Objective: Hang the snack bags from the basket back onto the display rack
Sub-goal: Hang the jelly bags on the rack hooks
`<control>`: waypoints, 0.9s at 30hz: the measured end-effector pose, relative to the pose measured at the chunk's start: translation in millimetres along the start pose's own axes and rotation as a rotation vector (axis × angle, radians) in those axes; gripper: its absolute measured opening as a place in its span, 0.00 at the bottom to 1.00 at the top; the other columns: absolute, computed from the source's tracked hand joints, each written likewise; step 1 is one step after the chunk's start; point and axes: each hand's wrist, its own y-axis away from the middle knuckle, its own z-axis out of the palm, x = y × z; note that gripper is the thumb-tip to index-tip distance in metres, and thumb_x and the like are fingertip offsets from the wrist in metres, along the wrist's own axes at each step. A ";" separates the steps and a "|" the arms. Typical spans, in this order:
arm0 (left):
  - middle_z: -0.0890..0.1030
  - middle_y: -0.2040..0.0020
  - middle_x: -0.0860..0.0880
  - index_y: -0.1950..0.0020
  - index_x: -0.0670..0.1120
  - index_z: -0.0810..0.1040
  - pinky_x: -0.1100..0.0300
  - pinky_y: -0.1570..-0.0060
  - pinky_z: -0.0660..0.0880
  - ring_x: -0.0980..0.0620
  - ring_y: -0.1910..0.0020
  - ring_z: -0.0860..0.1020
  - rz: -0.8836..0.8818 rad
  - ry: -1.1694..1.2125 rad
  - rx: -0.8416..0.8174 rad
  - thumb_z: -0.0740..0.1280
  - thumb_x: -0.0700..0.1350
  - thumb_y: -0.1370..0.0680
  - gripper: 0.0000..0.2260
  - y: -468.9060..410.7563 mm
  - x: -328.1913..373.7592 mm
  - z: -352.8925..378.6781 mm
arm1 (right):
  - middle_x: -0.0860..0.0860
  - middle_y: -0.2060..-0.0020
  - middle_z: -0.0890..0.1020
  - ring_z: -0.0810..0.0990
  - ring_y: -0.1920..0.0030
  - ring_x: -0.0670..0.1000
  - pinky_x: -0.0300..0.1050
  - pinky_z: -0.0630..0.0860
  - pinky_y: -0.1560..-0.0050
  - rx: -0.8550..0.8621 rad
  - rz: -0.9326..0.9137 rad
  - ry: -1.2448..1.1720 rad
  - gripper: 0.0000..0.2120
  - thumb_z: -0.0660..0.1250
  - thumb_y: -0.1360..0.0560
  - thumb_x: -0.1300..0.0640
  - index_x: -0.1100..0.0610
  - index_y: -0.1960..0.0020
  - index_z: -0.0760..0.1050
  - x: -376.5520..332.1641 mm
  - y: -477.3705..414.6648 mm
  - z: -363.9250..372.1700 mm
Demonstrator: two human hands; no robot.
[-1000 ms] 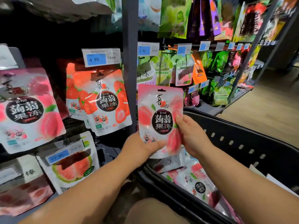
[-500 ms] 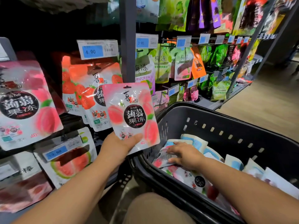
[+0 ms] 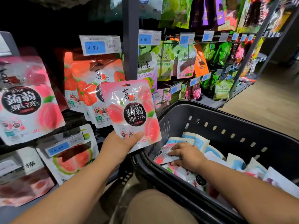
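Observation:
My left hand [image 3: 119, 145] grips the bottom edge of a pink peach jelly bag [image 3: 131, 113] and holds it upright in front of the rack, just left of the basket. My right hand [image 3: 186, 155] is down inside the black basket [image 3: 226, 117], fingers curled on a crumpled peach bag [image 3: 163, 156] lying there. More snack bags, pink ones and blue-and-white ones [image 3: 196, 139], lie in the basket. On the rack hang strawberry jelly bags [image 3: 88, 88] and a matching peach bag [image 3: 27, 101] at the far left.
A grey upright post [image 3: 131, 38] splits the rack. Price tags [image 3: 100, 45] sit at the ends of the hooks. Green plum jelly bags [image 3: 163, 60] hang to the right. A guava bag [image 3: 71, 157] hangs low on the left. Wooden floor [image 3: 267, 101] stretches behind the basket.
My right hand let go of the peach bag and went down into the basket onto another bag. My left hand carried the held bag left toward the rack.

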 end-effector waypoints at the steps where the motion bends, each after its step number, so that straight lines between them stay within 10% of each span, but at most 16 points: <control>1: 0.84 0.51 0.58 0.44 0.52 0.82 0.69 0.57 0.72 0.63 0.53 0.80 0.000 -0.005 -0.001 0.76 0.46 0.27 0.13 0.3 0.1 0.0 | 0.41 0.30 0.70 0.62 0.28 0.49 0.52 0.63 0.34 0.002 -0.003 -0.001 0.25 0.65 0.25 0.36 0.39 0.30 0.72 0.0 0.5 0.2; 16: 0.86 0.50 0.55 0.45 0.52 0.83 0.50 0.39 0.76 0.53 0.48 0.83 -0.035 0.080 -0.031 0.77 0.53 0.35 0.19 3.8 -1.4 1.3 | 0.42 0.53 0.82 0.77 0.41 0.46 0.47 0.57 0.27 0.453 0.110 -0.419 0.09 0.65 0.20 0.53 0.50 0.53 0.84 11.9 5.2 -20.6; 27: 0.86 0.48 0.52 0.42 0.50 0.82 0.45 0.36 0.75 0.50 0.46 0.83 -0.078 0.244 -0.030 0.80 0.49 0.34 0.21 14.2 7.4 -4.1 | 0.55 0.60 0.82 0.80 0.63 0.51 0.39 0.76 0.62 0.901 0.371 -1.371 0.08 0.65 0.20 0.54 0.57 0.52 0.80 -3.0 42.2 -109.0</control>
